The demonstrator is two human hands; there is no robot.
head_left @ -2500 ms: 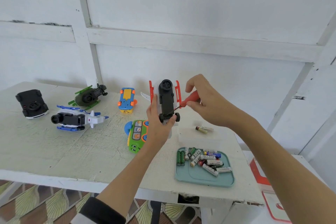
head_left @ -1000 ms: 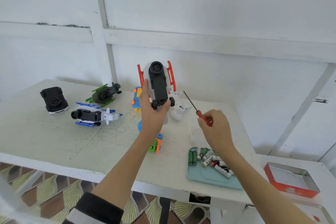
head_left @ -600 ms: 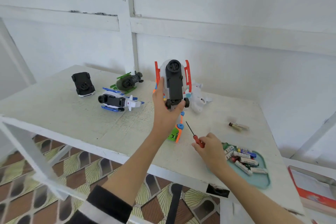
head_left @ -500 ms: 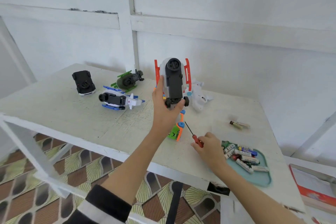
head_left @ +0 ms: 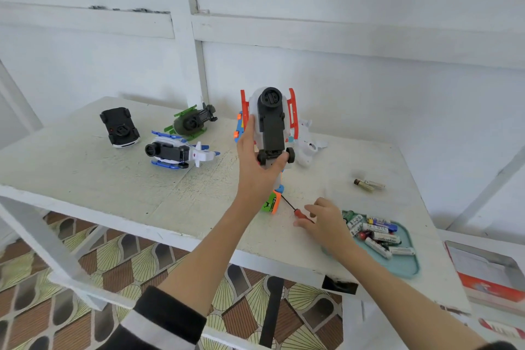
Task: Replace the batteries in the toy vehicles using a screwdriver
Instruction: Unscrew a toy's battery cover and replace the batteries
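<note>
While my left hand [head_left: 257, 167] keeps nothing else in it, it grips the white toy helicopter with orange-red skids and a black underside [head_left: 271, 125], held upright above the white painted wooden table [head_left: 85, 173], underside toward me, thumb by the small black wheels at the lower end and fingers wrapped round the left flank.

Item, right hand [head_left: 324, 221]: low over the table's front edge, fingers loosely curled beside the small screwdriver with a red handle and thin dark shaft [head_left: 295, 209]. Whether the fingertips pinch the handle or merely touch it, I cannot tell; the shaft slants up-left toward a green and orange toy vehicle [head_left: 271, 203] lying below my left wrist.

Item, pale teal shallow tray [head_left: 409, 267]: at the table's right front, just right of my right hand, holding a heap of loose cylindrical batteries [head_left: 375, 231].

Item, two loose batteries [head_left: 368, 185]: lying together on the table behind the tray.

Item, black toy car [head_left: 119, 126]: far left, wheels up.

Item, white and blue toy aircraft [head_left: 177, 152]: overturned, right of the car.

Item, green toy helicopter [head_left: 193, 122]: behind the aircraft, near the wall.

Item, white plastic toy piece [head_left: 308, 145]: on the table just right of the held helicopter.

Item, orange and blue toy [head_left: 238, 126]: mostly hidden behind my left hand.

Item, metal-rimmed box with red sides [head_left: 488, 273]: off the table, far right.
</note>
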